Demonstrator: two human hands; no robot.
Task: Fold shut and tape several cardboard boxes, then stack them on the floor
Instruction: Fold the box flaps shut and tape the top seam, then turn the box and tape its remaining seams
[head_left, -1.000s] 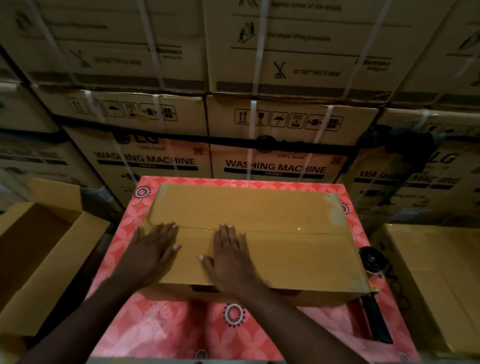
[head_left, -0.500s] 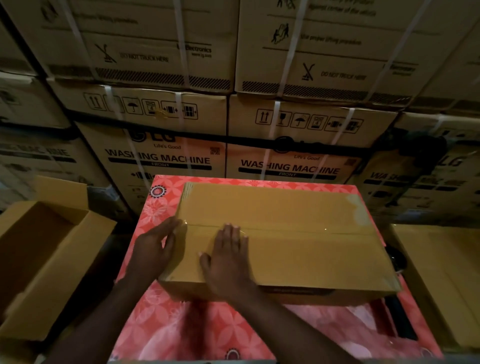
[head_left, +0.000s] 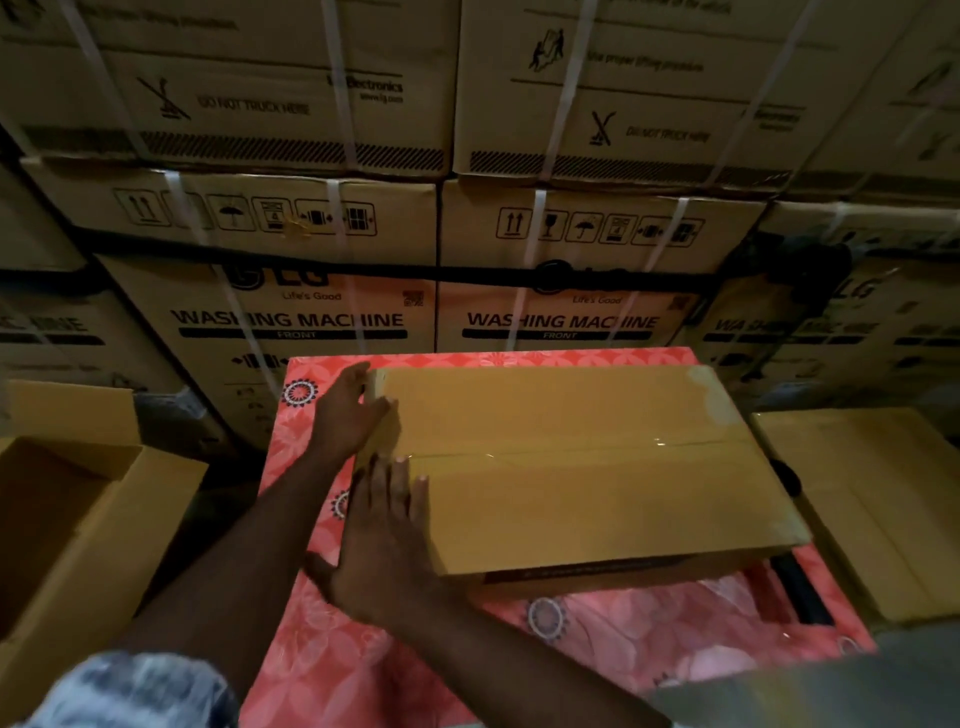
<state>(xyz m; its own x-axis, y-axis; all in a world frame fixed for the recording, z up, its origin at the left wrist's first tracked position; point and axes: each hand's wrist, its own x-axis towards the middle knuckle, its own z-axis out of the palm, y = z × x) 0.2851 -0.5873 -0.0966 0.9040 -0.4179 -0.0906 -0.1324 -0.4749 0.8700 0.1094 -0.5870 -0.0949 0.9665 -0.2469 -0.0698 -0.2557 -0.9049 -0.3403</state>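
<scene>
A closed brown cardboard box (head_left: 582, 457) lies on the table with the red flowered cloth (head_left: 649, 644). Clear tape runs along its top seam from left to right. My left hand (head_left: 348, 415) is at the box's far left corner, thumb on the top and fingers down the left end. My right hand (head_left: 387, 535) lies flat with straight fingers on the near left part of the box top. The box sits turned, its right end nearer to me and past the table's right edge.
An open empty cardboard box (head_left: 78, 525) stands at the left. Another brown box (head_left: 883, 499) lies at the right. A dark tape dispenser (head_left: 800, 587) shows partly under the box's right end. Stacked washing machine cartons (head_left: 311, 312) form a wall behind the table.
The box has slid and turned to the right on the table. My left hand moved from the top seam to the far left corner. My right hand stayed flat on the top.
</scene>
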